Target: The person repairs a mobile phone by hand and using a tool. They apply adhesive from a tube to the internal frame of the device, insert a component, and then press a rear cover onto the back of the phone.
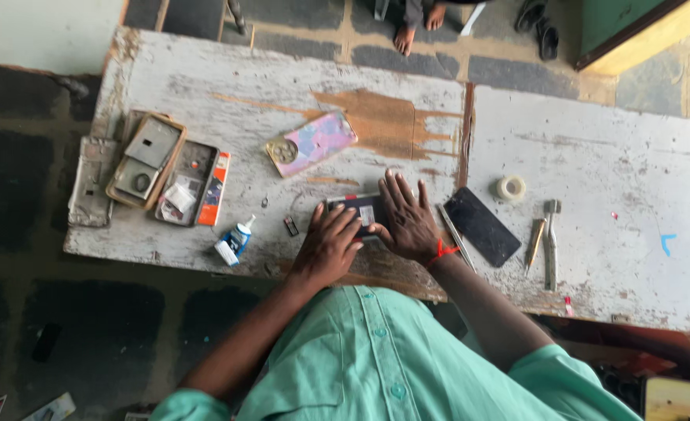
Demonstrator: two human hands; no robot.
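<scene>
Both hands are pressing down on a dark opened phone (pixel 358 210) lying near the front edge of the worn white bench (pixel 610 156). The left hand (pixel 328 245) is lying over its near-left corner, its grip a flat press with fingers curled. The right hand (pixel 407 218) is resting fingers spread flat on the phone's right end, grasping nothing. A black glass panel (pixel 481 226) is lying just right, a glue bottle (pixel 234 242) left, a pastel phone case (pixel 311 143) behind.

Soft daylight, faint shadows, slight blur
</scene>
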